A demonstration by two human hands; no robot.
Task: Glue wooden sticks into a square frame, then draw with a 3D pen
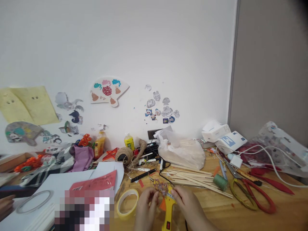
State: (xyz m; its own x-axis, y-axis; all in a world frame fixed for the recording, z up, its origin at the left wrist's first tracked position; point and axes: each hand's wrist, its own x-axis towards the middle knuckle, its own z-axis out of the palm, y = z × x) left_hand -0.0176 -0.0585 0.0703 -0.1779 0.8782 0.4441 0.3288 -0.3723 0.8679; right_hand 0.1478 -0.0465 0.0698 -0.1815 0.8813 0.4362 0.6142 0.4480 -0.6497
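Note:
A yellow hot glue gun is between my hands at the table's front, nozzle end pointing away and handle toward me. Its front part is covered by a crusty multicoloured clump. My left hand is closed, its thumb and fingers pinched against the left side of that crusted end. From the right, my right hand grips the gun's body with thumb and fingers near its upper part. An orange trigger shows beneath the body. A black cord runs by the gun.
Tape roll lies left of my hands. Behind are wooden sticks, a black pen, twine and a plastic bag. Scissors and green thread lie right. Another person's hand shows at far left.

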